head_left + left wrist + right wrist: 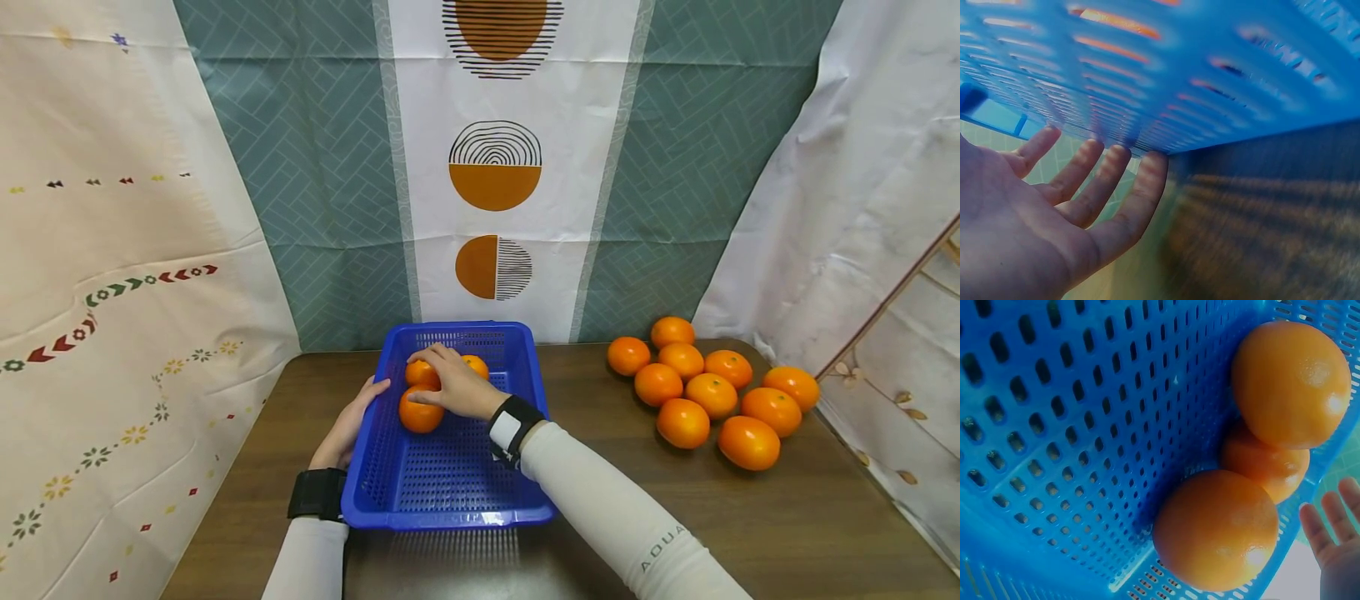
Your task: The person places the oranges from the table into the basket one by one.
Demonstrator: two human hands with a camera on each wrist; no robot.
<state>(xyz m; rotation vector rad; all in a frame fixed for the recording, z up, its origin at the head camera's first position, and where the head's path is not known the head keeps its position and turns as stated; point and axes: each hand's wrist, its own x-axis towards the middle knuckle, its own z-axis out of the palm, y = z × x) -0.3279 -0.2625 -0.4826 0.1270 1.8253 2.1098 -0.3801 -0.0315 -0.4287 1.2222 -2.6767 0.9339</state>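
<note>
From where I stand, the blue basket [457,487] sits on the brown table [615,492], in front of a person in white sleeves [622,508]. Three oranges are inside it, gathered toward the far left: a front orange [420,419], a second orange [421,372] just behind it, and a third orange [476,364] farther right, partly covered by the right hand [463,385]. That hand arches over the fruit, thumb spread well away from the fingers, with nothing closed in its grasp; whether the thumb actually touches the front orange, I can't quite tell. The left hand [351,425] is at the basket's left side, its fingers fairly straight and spread, tips against the perforated outer wall, rather than curled round anything. Over on the right, well apart from the basket, ten loose oranges [711,395] lie clustered on the tabletop. Behind the table hangs a green and white cloth [330,183] printed with brown circles.
</note>
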